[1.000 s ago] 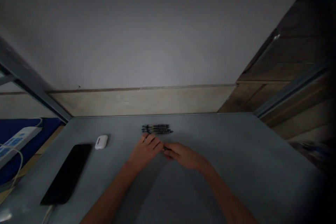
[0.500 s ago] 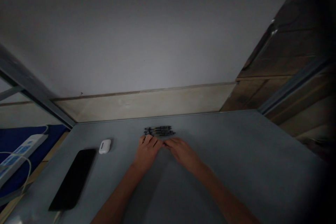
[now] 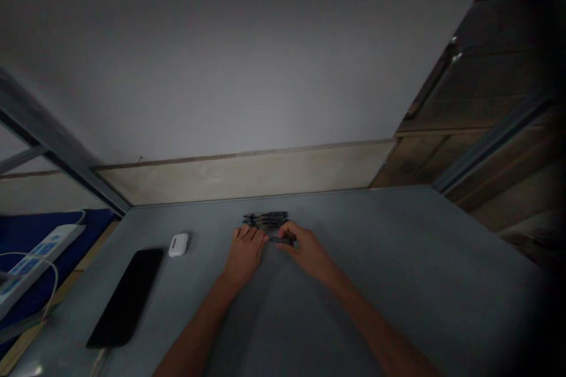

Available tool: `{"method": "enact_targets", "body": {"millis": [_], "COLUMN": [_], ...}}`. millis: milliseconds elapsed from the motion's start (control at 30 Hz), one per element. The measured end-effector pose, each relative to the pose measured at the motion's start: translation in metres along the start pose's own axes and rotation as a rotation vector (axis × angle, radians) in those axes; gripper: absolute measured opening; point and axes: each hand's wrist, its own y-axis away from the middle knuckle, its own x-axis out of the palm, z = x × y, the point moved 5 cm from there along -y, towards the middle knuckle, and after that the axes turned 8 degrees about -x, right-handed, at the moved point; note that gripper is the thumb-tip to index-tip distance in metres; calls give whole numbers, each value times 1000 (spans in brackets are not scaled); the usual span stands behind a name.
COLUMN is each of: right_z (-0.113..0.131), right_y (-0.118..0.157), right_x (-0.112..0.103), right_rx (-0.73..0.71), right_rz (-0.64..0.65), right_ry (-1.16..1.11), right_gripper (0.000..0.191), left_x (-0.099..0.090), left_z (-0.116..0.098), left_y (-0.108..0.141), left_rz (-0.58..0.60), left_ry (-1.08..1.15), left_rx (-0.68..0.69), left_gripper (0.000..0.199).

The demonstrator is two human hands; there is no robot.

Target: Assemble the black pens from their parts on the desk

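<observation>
"Gray table, so what just changed?"

"Right hand now pinches a pen, just below the other pens."

"And the left hand?"

"Lying open beside it, fingers spread, holding nothing."

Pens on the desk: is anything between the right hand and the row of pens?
Nothing visible stands in the way. The right hand holds a dark pen just in front of the row of pens, with only grey desktop showing between. The left hand lies to its left, clear of that path.
</observation>
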Motion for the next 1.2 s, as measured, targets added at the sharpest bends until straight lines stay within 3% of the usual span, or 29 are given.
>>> {"method": "enact_targets", "body": {"millis": [200,333,467,533,600,733,833,933,1000,1100,1200], "right_z": [-4,-3,-10,-13,-12,-8,-12,-17,-18,-14,-10], "right_y": [1,-1,1,2,2,-1,-1,0,0,-2,-3], "right_x": [3,0,5,7,7,3,5,7,6,-3,-11], "right_rx": [101,29,78,124,117,32,36,81,97,65,28], "right_rz": [111,39,58,105,116,38,-4,48,88,49,10], "right_ry": [19,-79,-197,-152,-61,-49,-96,-72,-23,-19,-61], "right_gripper": [33,17,35,29,34,16,23,21,29,15,14], "left_x": [-3,-5,-2,0,3,6,9,9,7,3,-3], "left_z": [-2,-2,-2,-3,-5,-5,-6,-9,-9,-5,3], "left_y": [0,0,1,2,2,2,3,4,5,5,2], "left_rz": [18,42,64,58,52,51,81,134,177,238,252], "left_ry": [25,60,5,-16,-20,-18,-20,-10,16,60,84], "left_rx": [9,35,81,104,127,104,101,116,82,-4,-51], "left_gripper": [33,29,26,25,24,22,24,26,28,34,38]}}
